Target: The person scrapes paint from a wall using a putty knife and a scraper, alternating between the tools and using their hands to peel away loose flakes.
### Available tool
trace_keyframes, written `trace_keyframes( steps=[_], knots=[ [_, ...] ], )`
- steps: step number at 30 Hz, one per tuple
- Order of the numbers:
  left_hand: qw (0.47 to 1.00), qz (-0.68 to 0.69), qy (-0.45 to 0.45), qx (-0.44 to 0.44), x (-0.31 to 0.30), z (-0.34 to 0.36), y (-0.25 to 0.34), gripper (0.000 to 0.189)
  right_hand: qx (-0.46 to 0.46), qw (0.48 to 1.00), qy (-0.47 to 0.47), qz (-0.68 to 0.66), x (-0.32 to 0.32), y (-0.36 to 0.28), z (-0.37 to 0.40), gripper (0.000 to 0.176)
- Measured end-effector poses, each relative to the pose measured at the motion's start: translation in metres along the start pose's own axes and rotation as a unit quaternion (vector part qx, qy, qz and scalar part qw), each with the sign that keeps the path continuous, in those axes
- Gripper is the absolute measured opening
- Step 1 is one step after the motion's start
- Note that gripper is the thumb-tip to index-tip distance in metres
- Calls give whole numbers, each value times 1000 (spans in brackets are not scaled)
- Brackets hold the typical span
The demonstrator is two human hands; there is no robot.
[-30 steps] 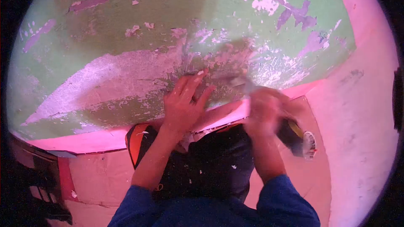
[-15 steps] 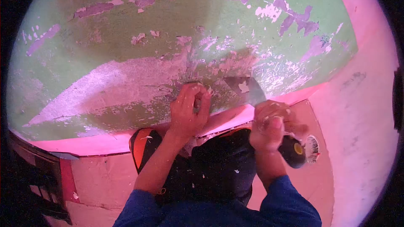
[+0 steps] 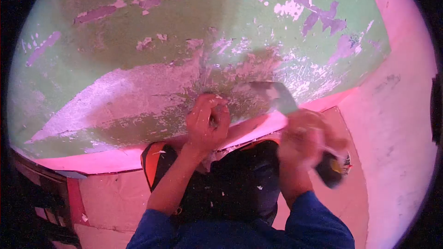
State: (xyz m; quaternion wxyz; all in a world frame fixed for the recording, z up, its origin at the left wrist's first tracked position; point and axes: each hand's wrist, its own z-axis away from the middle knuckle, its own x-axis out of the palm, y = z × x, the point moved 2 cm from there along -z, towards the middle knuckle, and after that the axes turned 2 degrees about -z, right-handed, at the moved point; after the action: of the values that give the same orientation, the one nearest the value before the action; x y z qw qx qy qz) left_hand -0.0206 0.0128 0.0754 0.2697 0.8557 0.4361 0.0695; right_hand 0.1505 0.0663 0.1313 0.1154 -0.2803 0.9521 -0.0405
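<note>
Holding a scraper [image 3: 278, 96], the right hand [image 3: 302, 140] is blurred, but its grip is clenched around the dark handle, which sticks out toward 5 o'clock. The flat blade points toward 11 o'clock and lies against the green wall [image 3: 184, 41], just above the pink strip [image 3: 106, 159] at the bottom of the wall. The left hand [image 3: 207, 121] is at 9 o'clock from the blade, near it but not touching. Its fingers are curled toward the thumb and rest on the wall; I cannot tell if the grip has a paint flake inside. At 9 o'clock from this hand there is a large bare patch [image 3: 124, 99] where the paint is gone. Smaller peeled spots are at 12 o'clock and 1 o'clock. Both arms wear blue sleeves [image 3: 318, 221].
</note>
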Motion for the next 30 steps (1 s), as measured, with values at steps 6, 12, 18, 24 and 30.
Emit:
trace_keyframes(
  steps=[6,12,18,24,30],
  knots=[
    [999,-16,0,30,3,4,-1,13,180,971,27,156,16,-32,-31,19],
    [1000,-6,-8,6,3,0,0,14,343,833,-227,369,14,-39,-50,25],
    [999,5,13,33,1,-1,-9,16,427,862,-79,262,11,-45,-61,13],
    [998,-5,35,46,0,-1,-7,17,226,951,172,120,13,-14,-17,20],
    [999,-16,6,43,0,0,-2,13,278,934,-62,216,2,-24,-43,13]
  ],
)
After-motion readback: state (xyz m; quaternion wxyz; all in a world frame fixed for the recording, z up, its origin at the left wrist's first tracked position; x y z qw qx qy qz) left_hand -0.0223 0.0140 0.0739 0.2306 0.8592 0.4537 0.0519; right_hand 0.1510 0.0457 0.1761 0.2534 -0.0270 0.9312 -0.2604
